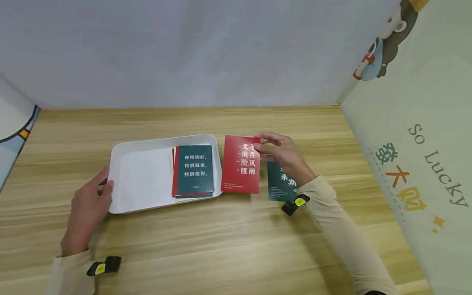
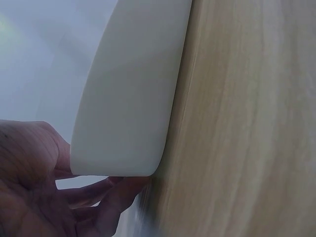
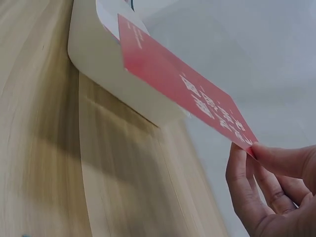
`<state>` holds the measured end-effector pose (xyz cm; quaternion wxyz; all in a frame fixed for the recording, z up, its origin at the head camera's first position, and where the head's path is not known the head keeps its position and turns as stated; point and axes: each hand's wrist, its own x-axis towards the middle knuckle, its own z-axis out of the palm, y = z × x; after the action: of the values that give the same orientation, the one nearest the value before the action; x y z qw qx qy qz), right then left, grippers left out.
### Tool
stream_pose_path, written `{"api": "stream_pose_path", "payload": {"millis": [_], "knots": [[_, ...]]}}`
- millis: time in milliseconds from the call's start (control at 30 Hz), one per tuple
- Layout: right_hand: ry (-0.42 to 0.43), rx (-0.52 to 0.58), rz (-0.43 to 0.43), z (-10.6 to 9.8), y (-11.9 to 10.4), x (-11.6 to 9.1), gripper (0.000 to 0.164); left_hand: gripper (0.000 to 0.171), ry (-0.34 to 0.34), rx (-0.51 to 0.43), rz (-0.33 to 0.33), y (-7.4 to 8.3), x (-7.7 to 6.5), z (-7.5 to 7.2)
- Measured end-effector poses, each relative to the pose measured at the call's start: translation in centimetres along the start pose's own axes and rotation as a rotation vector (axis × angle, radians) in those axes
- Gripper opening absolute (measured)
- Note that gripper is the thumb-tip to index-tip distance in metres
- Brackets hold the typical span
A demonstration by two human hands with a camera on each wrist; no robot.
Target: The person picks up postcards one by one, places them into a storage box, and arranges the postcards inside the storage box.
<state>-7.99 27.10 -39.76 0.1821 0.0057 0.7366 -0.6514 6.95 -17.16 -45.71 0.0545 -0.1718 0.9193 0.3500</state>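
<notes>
A white tray (image 1: 141, 172) lies on the wooden table, with my left hand (image 1: 90, 203) holding its left end. In the left wrist view the fingers (image 2: 106, 197) lie against the tray's end wall. Toward the tray's right end is a stack of cards (image 1: 195, 170), a green one with white writing on top and red edges beneath. My right hand (image 1: 282, 155) pinches a red card (image 1: 239, 168) by its upper right corner. The right wrist view shows this card (image 3: 182, 84) raised above the table beside the tray. Below the right hand lies another green card (image 1: 278, 188), partly covered.
The wooden table (image 1: 221, 250) meets a plain pale wall (image 1: 184, 53) at the back. At the right stands a light green printed panel (image 1: 424, 123) with lettering and a cartoon figure. Each wrist wears a small black strap device (image 1: 105, 266).
</notes>
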Motion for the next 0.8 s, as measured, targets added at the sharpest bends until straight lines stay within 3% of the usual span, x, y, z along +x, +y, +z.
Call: {"api": "stream_pose_path", "payload": {"millis": [333,600,800], "knots": [[-0.057,0.030,-0.011,4.1,-0.2,1.5,0.040,0.054,0.031,-0.007,0.030,-0.1,-0.2,0.2],[-0.072,0.004,-0.093,7.3,0.5,1.9,0.033,0.053,0.064,-0.010,0.044,0.2,-1.9,0.6],[-0.083,-0.039,-0.194,9.5,1.2,1.7,0.029,0.054,0.062,-0.015,0.015,0.3,-3.0,0.9]]}}
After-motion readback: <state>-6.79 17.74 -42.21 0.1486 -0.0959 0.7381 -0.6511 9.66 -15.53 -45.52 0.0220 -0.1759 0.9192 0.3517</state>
